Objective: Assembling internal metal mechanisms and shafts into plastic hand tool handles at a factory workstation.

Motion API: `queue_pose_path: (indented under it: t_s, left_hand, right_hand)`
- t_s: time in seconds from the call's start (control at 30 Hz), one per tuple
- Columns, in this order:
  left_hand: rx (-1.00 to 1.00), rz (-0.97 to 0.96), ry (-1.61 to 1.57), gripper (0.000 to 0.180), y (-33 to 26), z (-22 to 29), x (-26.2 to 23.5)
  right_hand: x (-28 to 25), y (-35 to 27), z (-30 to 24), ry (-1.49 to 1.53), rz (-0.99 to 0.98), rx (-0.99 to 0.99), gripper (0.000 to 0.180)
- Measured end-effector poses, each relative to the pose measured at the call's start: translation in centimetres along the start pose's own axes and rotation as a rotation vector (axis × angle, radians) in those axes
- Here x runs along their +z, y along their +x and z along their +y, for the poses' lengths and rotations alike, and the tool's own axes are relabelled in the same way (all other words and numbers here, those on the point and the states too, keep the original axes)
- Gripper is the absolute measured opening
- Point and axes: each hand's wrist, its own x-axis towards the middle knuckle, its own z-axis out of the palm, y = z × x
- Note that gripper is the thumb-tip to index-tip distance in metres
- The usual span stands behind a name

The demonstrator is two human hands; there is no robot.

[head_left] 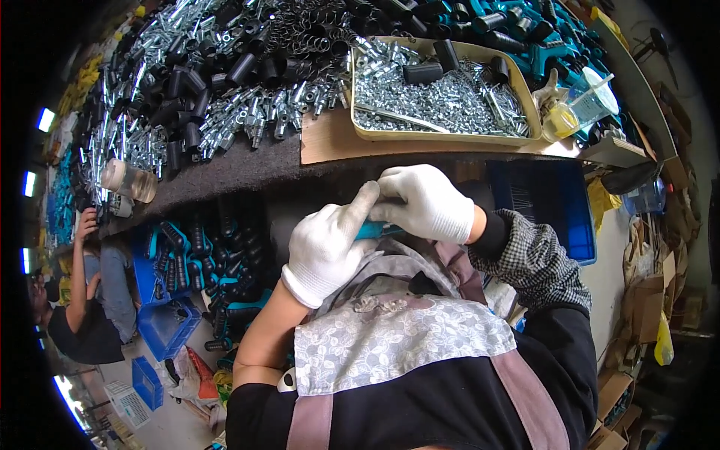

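Both my hands wear white knitted gloves and meet in front of my apron, just below the bench edge. My left hand (328, 241) is closed round a teal plastic part (369, 230), most of which the fingers hide; it resembles the teal tool housings on the bench. Over the same part, my right hand (429, 204) has its fingertips pinched together. What sits between those fingertips is too small and covered to make out. Above the hands, a cream tray (442, 137) holds small metal pieces and several black sleeves (422, 73).
Loose metal shafts (251, 112), springs (304, 34) and teal housings (551, 56) heap the bench. A plastic cup (589, 101) and a jar (129, 181) stand there. Blue crates (169, 330) and finished-looking black-and-teal tools (199, 255) lie lower left. Another person (82, 322) sits far left.
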Motion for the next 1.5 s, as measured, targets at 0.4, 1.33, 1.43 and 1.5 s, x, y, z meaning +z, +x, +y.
queue_pose_path:
  t_s: [0.4,1.33,1.43,1.5]
  left_hand:
    - [-0.01,-0.012,-0.02,0.086,-0.8,-0.8,0.3]
    - [-0.58,0.065,-0.8,0.044,-2.3,-0.4,1.4]
    - [-0.763,0.084,-1.143,0.046,-1.9,-1.0,1.3]
    - [-0.804,0.12,-1.288,0.044,-1.5,-0.5,1.1]
  right_hand:
    - [2.0,-2.7,0.5,-0.273,0.029,-0.226,0.043]
    - [-6.2,1.8,5.5,-0.014,0.649,0.086,0.01]
    - [-3.0,-0.9,1.4,0.302,0.482,0.118,0.008]
    - [0.0,-2.1,-0.6,0.377,0.355,0.223,0.012]
